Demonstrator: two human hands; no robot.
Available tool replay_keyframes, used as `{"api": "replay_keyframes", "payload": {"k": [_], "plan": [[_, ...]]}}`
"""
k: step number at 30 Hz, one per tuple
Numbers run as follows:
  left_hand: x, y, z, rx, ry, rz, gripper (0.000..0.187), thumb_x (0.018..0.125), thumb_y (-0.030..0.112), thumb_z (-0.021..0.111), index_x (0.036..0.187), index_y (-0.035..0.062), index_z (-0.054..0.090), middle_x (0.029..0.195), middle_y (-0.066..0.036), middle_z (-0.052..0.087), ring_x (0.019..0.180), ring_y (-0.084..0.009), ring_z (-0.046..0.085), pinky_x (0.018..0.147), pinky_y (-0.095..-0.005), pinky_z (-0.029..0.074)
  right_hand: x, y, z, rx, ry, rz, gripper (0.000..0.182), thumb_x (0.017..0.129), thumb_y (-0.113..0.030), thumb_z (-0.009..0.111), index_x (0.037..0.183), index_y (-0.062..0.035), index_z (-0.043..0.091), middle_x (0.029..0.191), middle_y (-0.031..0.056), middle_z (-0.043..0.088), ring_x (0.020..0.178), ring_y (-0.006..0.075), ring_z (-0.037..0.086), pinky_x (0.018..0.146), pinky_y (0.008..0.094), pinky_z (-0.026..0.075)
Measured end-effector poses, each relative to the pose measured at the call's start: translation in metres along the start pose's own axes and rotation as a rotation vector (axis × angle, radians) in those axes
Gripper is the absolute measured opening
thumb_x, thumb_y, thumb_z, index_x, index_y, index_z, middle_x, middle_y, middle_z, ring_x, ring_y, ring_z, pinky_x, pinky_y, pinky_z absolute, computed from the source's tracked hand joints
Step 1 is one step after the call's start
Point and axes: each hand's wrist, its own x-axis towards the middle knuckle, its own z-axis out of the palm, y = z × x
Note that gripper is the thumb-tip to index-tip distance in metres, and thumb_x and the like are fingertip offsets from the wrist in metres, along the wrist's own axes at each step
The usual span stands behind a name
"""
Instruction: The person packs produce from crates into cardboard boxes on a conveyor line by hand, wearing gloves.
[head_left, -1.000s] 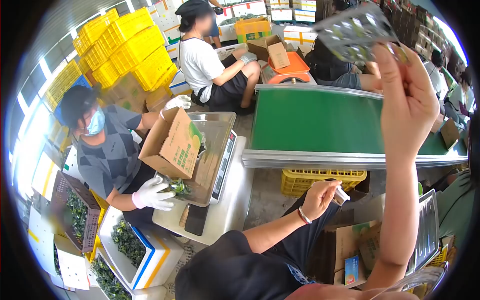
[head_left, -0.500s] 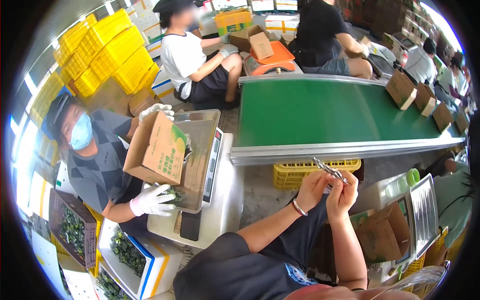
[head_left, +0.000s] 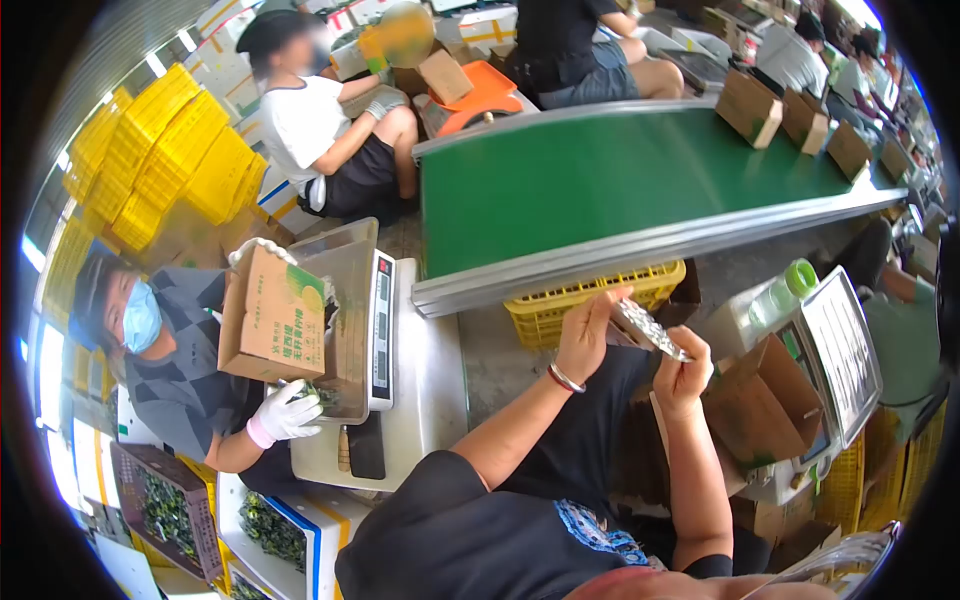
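My left hand (head_left: 584, 335), with a bracelet at its wrist, pinches the far left end of a flat piece with a speckled silver-white surface (head_left: 652, 328). At the near right end of it, my right hand (head_left: 684, 372) grips with thumb and fingers. The piece is stretched at a slant between both hands, above my lap; I cannot tell what it is. Just beyond my left hand is a yellow crate (head_left: 540, 318) below the conveyor. An open cardboard box (head_left: 765, 400) stands to the right of my right forearm.
A green conveyor belt (head_left: 570, 190) carries several cardboard boxes at its far right. On the left, a masked person in white gloves holds a printed carton (head_left: 272, 318) over a scale tray (head_left: 350, 300). A green-lidded clear container (head_left: 785, 290) stands at right, beside a metal scale (head_left: 845, 335).
My hands have moved apart, and the silvery piece now shows more of its broad face. The surroundings have shifted left in view; the masked person still holds the carton.
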Motion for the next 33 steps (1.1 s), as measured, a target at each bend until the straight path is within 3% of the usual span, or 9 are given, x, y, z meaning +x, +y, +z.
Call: {"api": "replay_keyframes", "payload": {"k": [2, 5, 7, 9, 14, 19, 24, 30, 33], "plan": [[0.0, 0.011, 0.002, 0.078, -0.007, -0.04, 0.048, 0.1, 0.038, 0.039, 0.11, -0.0021, 0.063, 0.094, -0.009, 0.068, 0.089, -0.0139, 0.063, 0.082, -0.0264, 0.048, -0.012, 0.005, -0.003, 0.02, 0.012, 0.139, 0.017, 0.08, 0.007, 0.056, 0.096, 0.0024, 0.054, 0.077, 0.0167, 0.064, 0.063, 0.0271, 0.064, 0.059, 0.0318, 0.051], [-0.002, 0.009, 0.005, 0.027, 0.008, -0.028, 0.046, 0.101, 0.036, 0.038, 0.111, -0.0016, 0.063, 0.095, -0.011, 0.068, 0.088, -0.0143, 0.063, 0.081, -0.0264, 0.048, -0.008, -0.002, -0.003, 0.154, 0.076, 0.248, 0.017, 0.083, 0.001, 0.059, 0.1, 0.0015, 0.054, 0.082, 0.0145, 0.066, 0.067, 0.0185, 0.064, 0.061, 0.0288, 0.051], [-0.002, 0.003, 0.004, -0.018, 0.017, 0.01, 0.046, 0.101, 0.036, 0.037, 0.111, -0.0016, 0.062, 0.094, -0.011, 0.068, 0.087, -0.0148, 0.063, 0.081, -0.0265, 0.048, -0.004, 0.001, -0.003, 0.122, 0.03, 0.13, 0.021, 0.082, 0.002, 0.061, 0.101, 0.0011, 0.053, 0.081, 0.0124, 0.065, 0.06, 0.019, 0.061, 0.056, 0.0266, 0.049], [-0.005, 0.001, 0.002, -0.012, 0.029, -0.027, 0.046, 0.102, 0.034, 0.035, 0.111, -0.0025, 0.061, 0.093, -0.011, 0.068, 0.087, -0.0149, 0.063, 0.081, -0.0265, 0.048, 0.001, -0.004, -0.007, 0.1, -0.088, 0.191, 0.022, 0.081, 0.002, 0.062, 0.101, 0.0008, 0.053, 0.081, 0.0121, 0.065, 0.06, 0.0206, 0.062, 0.055, 0.0271, 0.049], [0.002, 0.003, -0.002, -0.058, 0.018, -0.026, 0.046, 0.102, 0.033, 0.033, 0.114, -0.0034, 0.059, 0.092, -0.011, 0.067, 0.087, -0.0133, 0.062, 0.081, -0.026, 0.048, 0.008, -0.002, 0.005, 0.32, 0.049, -0.04, 0.023, 0.081, 0.003, 0.063, 0.101, 0.0024, 0.05, 0.082, 0.0142, 0.062, 0.052, 0.0203, 0.053, 0.047, 0.0287, 0.043], [0.001, 0.008, -0.005, -0.03, 0.035, -0.108, 0.051, 0.102, 0.037, 0.031, 0.109, -0.0043, 0.06, 0.093, -0.012, 0.067, 0.088, -0.0157, 0.063, 0.082, -0.0282, 0.048, 0.021, -0.005, 0.005, 0.104, -0.044, -0.019, 0.019, 0.081, -0.001, 0.065, 0.096, 0.0008, 0.054, 0.07, 0.0103, 0.059, 0.049, 0.0213, 0.05, 0.046, 0.0289, 0.04], [0.0, 0.009, -0.007, 0.027, 0.059, -0.08, 0.051, 0.102, 0.038, 0.032, 0.109, -0.0035, 0.062, 0.099, -0.012, 0.066, 0.093, -0.0167, 0.061, 0.087, -0.0299, 0.045, 0.038, -0.016, -0.009, -0.055, -0.246, 0.158, 0.015, 0.074, -0.001, 0.068, 0.087, -0.0015, 0.06, 0.067, 0.0091, 0.057, 0.051, 0.0226, 0.053, 0.048, 0.0299, 0.043], [-0.004, 0.014, -0.006, 0.079, 0.059, -0.017, 0.051, 0.101, 0.036, 0.032, 0.109, -0.0029, 0.062, 0.105, -0.01, 0.065, 0.096, -0.0161, 0.058, 0.089, -0.0299, 0.043, 0.065, -0.024, -0.007, -0.19, -0.436, -0.028, 0.019, 0.066, -0.006, 0.071, 0.083, -0.0073, 0.062, 0.064, 0.0069, 0.053, 0.057, 0.0255, 0.056, 0.051, 0.0358, 0.046], [-0.005, -0.012, -0.011, -0.154, 0.135, 0.068, 0.036, 0.099, 0.029, 0.045, 0.103, -0.0021, 0.062, 0.094, -0.006, 0.065, 0.087, -0.0103, 0.059, 0.078, -0.0246, 0.046, 0.074, -0.023, 0.002, -0.395, -0.792, 0.302, 0.023, 0.069, -0.017, 0.074, 0.087, -0.0071, 0.065, 0.075, 0.0101, 0.064, 0.069, 0.0274, 0.065, 0.057, 0.0379, 0.05]]}}
